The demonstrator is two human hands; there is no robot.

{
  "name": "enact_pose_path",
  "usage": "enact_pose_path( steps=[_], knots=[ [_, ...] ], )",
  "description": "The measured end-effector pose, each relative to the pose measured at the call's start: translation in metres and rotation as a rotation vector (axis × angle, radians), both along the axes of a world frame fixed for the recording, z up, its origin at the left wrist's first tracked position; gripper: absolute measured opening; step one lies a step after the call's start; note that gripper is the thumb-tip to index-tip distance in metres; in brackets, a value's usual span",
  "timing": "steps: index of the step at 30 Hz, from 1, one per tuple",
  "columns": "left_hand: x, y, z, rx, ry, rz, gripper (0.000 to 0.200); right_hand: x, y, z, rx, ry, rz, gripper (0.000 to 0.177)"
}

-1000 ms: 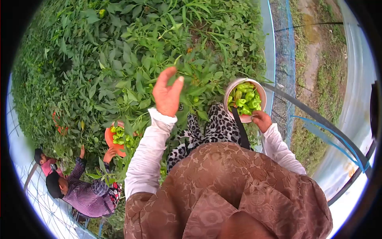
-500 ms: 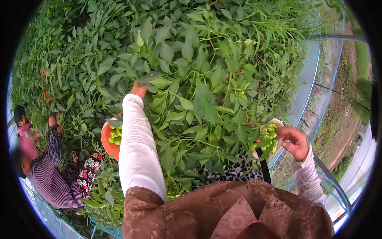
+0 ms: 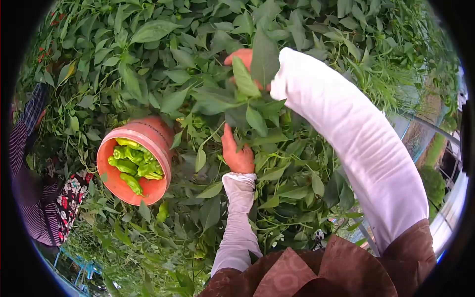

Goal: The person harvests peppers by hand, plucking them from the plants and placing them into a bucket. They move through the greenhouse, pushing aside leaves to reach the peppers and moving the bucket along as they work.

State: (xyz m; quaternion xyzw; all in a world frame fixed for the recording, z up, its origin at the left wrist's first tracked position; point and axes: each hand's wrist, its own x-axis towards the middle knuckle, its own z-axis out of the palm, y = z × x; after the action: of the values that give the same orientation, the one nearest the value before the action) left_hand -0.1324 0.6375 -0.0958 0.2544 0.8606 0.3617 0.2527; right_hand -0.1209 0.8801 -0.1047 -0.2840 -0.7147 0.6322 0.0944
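Note:
Pepper plants (image 3: 213, 101) with broad green leaves surround both hands. My left hand (image 3: 239, 157) is low among the stems, one finger stretched forward and the fingers apart, with leaves over part of it. Farther out, my right hand (image 3: 243, 59) reaches into the foliage. Large leaves cover most of its fingers, so what it holds, if anything, is hidden. An orange bucket (image 3: 166, 141) tilts among the plants to the left of my left hand. Green peppers (image 3: 133, 161) lie inside it.
At the left edge a person in a striped top (image 3: 37, 218) is among the plants. A green pepper (image 3: 162, 212) shows in the foliage below the bucket. Grey piping and blue-edged netting (image 3: 408, 126) run along the right side.
My view has turned left, bringing the orange bucket fully into sight. My right hand has left the bucket of peppers on the right and reached into the plants. My left hand is nearer my body.

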Motion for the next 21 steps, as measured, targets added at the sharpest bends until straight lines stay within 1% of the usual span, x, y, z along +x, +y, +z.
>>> enact_pose_path(
  steps=[1,2,3,4,5,6,7,8,9,10,11,13,14,15,16,17,18,19,20,21],
  knots=[
    [-0.001,-0.001,0.001,0.010,-0.062,-0.006,0.062,-0.013,-0.013,-0.020,-0.013,0.030,0.035,0.033],
    [-0.002,-0.002,0.003,0.017,-0.125,-0.013,0.060,-0.022,-0.032,0.011,0.086,-0.221,0.382,0.036],
    [-0.003,-0.009,-0.001,0.441,-0.843,0.411,0.057,-0.031,-0.055,0.050,0.188,-0.471,0.732,0.039],
    [-0.004,-0.015,-0.006,0.887,-1.545,0.843,0.053,-0.033,-0.077,0.070,0.295,-0.720,1.083,0.043],
    [-0.020,-0.022,0.004,0.342,-0.926,0.293,0.060,-0.023,-0.097,0.063,0.364,-0.687,0.998,0.045],
    [-0.025,-0.034,-0.007,0.417,-0.948,0.307,0.057,-0.010,-0.110,0.052,0.430,-0.651,0.910,0.047],
    [-0.029,-0.033,-0.006,0.475,-1.074,0.492,0.055,-0.005,-0.112,0.046,0.435,-0.647,0.930,0.050],
    [-0.033,-0.034,-0.006,0.528,-1.192,0.681,0.054,-0.006,-0.110,0.048,0.455,-0.664,0.943,0.047],
    [-0.037,-0.037,-0.016,0.471,-1.279,0.635,0.053,-0.012,-0.107,0.052,0.424,-0.703,0.973,0.045],
    [-0.039,-0.036,-0.025,0.282,-1.188,0.487,0.052,-0.017,-0.102,0.051,0.399,-0.742,1.002,0.044],
    [-0.036,-0.035,-0.030,0.273,-1.180,0.482,0.052,-0.017,-0.101,0.045,0.468,-0.735,1.016,0.040],
    [-0.029,-0.031,-0.038,0.274,-1.182,0.485,0.053,-0.045,-0.080,0.071,0.573,-0.768,1.003,0.036],
    [-0.028,-0.029,-0.036,0.368,-1.260,0.602,0.053,-0.047,-0.068,0.066,0.693,-0.558,0.814,0.029],
    [-0.029,-0.028,-0.035,0.463,-1.334,0.719,0.054,-0.059,-0.055,0.066,0.905,-0.353,0.600,0.024],
    [-0.030,-0.027,-0.034,0.471,-1.333,0.730,0.054,-0.076,-0.037,0.059,0.929,-0.194,0.434,0.022],
    [-0.032,-0.026,-0.032,0.489,-1.355,0.752,0.056,-0.096,-0.020,0.052,0.884,-0.050,0.252,0.016],
    [-0.032,-0.027,-0.031,0.505,-1.377,0.775,0.057,-0.112,-0.008,0.044,0.840,-0.021,0.112,0.018],
    [-0.032,-0.028,-0.033,0.525,-1.364,0.737,0.058,-0.124,0.009,0.020,0.695,-0.076,0.102,0.018],
    [-0.031,-0.029,-0.034,0.532,-1.364,0.748,0.058,-0.133,0.027,-0.016,0.628,-0.235,0.158,0.021],
    [-0.030,-0.030,-0.035,0.557,-1.379,0.758,0.058,-0.144,0.024,-0.032,0.596,-0.575,0.210,0.026]
  ],
)
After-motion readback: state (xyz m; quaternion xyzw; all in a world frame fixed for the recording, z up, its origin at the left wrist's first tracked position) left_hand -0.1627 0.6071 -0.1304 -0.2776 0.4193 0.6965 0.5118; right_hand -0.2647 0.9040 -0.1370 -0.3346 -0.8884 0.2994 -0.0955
